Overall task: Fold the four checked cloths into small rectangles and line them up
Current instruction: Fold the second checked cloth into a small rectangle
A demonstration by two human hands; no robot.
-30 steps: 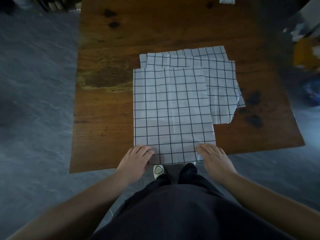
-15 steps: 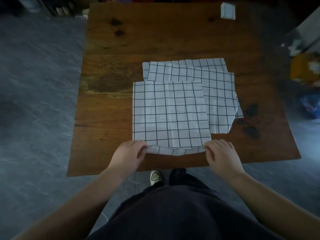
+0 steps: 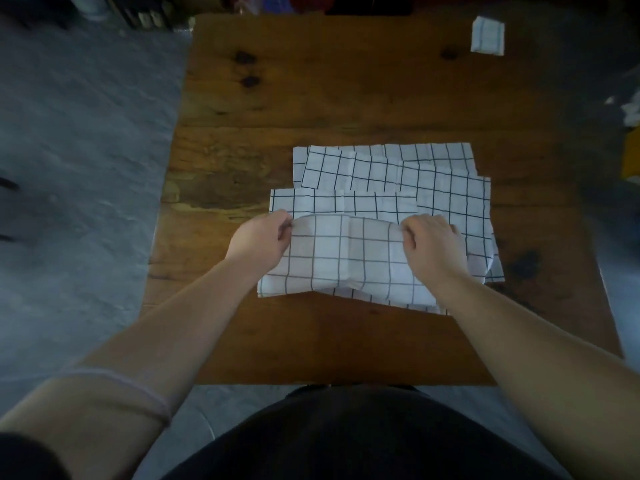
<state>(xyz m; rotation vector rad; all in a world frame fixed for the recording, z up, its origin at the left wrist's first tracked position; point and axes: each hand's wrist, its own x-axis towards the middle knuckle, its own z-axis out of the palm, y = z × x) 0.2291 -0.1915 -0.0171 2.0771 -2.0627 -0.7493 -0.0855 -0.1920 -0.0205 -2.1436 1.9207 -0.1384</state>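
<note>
top cloth (image 3: 346, 258) edge pinched btwn l hand (image 3: 258, 242) & r hand (image 3: 434, 249).

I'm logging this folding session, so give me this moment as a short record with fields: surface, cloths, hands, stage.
surface: wooden table
top cloth: near edge doubled over toward the far edge, not laid flat
left hand: pinches its left corner
right hand: pinches its right corner
flat cloths: at least two, overlapping under the top cloth
folded cloth: small rectangle at the table's far right corner
stage: one done, one mid-fold
</note>
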